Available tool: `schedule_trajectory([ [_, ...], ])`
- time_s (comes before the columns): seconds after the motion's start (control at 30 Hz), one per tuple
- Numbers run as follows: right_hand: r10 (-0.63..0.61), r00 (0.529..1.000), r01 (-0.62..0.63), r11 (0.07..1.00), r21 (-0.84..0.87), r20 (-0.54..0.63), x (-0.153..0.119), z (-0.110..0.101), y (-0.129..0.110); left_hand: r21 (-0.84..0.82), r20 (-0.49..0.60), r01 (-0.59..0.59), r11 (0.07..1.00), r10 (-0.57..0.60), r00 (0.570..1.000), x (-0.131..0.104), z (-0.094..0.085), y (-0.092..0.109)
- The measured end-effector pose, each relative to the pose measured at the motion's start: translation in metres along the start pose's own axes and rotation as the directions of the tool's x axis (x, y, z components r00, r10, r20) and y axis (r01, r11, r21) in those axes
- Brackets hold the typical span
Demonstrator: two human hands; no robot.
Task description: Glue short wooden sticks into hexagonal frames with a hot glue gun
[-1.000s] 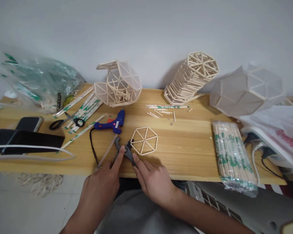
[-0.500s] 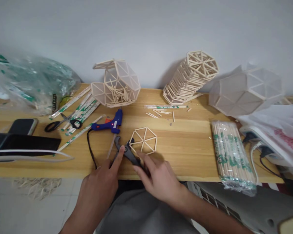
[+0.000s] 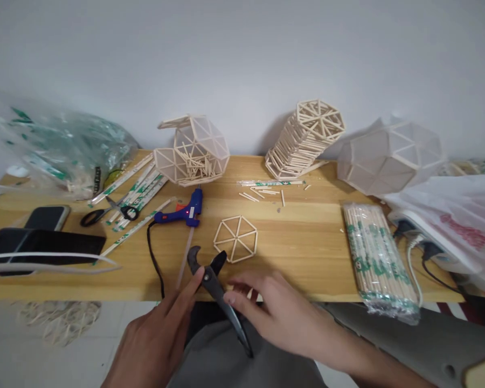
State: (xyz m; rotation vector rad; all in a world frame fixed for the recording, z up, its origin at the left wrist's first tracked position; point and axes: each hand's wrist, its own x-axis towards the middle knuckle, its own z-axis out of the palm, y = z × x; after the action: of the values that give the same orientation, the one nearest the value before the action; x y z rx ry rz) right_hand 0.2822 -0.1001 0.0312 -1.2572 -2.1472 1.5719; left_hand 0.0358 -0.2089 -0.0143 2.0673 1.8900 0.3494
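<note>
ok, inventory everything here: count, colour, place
Cutter: 1, grey, front centre
Flat frame: 1, pale, beyond cutter
Glue gun: 1, blue, left of frame
Rod: 1, whitish, by glue gun
Scissors: 1, black, left
Wrapped sticks: several, pale, by scissors
Loose sticks: several, pale, centre
Stick shell: 1, pale, back left
Frame stack: 1, pale, back centre
Covered shape: 1, whitish, back right
Stick packet: 1, pale, right
Power strip: 1, white, right
Printed bag: 1, white, right
Plastic bag: 1, clear, back left
Phone: 1, dark, left
Flat item: 1, black, by phone
Cables: several, white or black, both sides
Floor frames: several, pale, left
Table: 1, tan, centre
Left hand: 1, on cutter
Right hand: 1, by cutter
</note>
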Motion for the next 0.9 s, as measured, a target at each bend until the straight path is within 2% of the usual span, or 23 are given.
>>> schedule_trajectory([
  [0.03,-0.002,1.000,0.001,0.999,0.046,0.021,-0.005,0.003,-0.003,-0.025,-0.051,-0.013,1.000,0.012,0.999,0.005,0.001,0.006],
  [0.1,-0.009,1.000,0.010,0.992,0.127,-0.010,-0.011,0.008,-0.004,-0.067,-0.117,-0.039,0.997,0.031,0.993,0.019,0.002,0.023],
  [0.17,0.024,0.995,-0.005,0.983,0.186,-0.098,-0.014,0.010,0.001,-0.087,-0.185,-0.049,0.995,0.032,0.982,0.036,0.003,0.045],
  [0.27,0.117,0.970,-0.058,0.963,0.264,-0.215,-0.017,0.005,0.012,-0.161,-0.290,-0.144,0.976,0.093,0.952,0.055,0.003,0.079],
  [0.33,0.156,0.951,-0.063,0.943,0.328,-0.268,-0.020,-0.001,0.017,-0.200,-0.281,-0.165,0.966,0.105,0.954,0.064,0.004,0.100],
  [0.47,0.234,0.902,-0.058,0.898,0.435,-0.363,-0.027,-0.017,0.020,-0.253,-0.350,-0.253,0.934,0.155,0.924,0.073,0.007,0.129],
  [0.57,0.279,0.861,-0.065,0.889,0.453,-0.424,-0.029,-0.027,0.021,-0.330,-0.331,-0.293,0.897,0.181,0.926,0.075,0.010,0.141],
  [0.7,0.249,0.832,-0.059,0.928,0.367,-0.495,-0.028,-0.035,0.023,-0.398,-0.314,-0.309,0.864,0.189,0.931,0.071,0.013,0.150],
  [0.8,0.248,0.843,-0.070,0.931,0.359,-0.477,-0.029,-0.041,0.024,-0.449,-0.264,-0.326,0.832,0.226,0.938,0.067,0.014,0.150],
  [0.9,0.234,0.864,-0.081,0.938,0.336,-0.447,-0.030,-0.055,0.027,-0.510,-0.231,-0.372,0.775,0.294,0.928,0.068,0.014,0.140],
])
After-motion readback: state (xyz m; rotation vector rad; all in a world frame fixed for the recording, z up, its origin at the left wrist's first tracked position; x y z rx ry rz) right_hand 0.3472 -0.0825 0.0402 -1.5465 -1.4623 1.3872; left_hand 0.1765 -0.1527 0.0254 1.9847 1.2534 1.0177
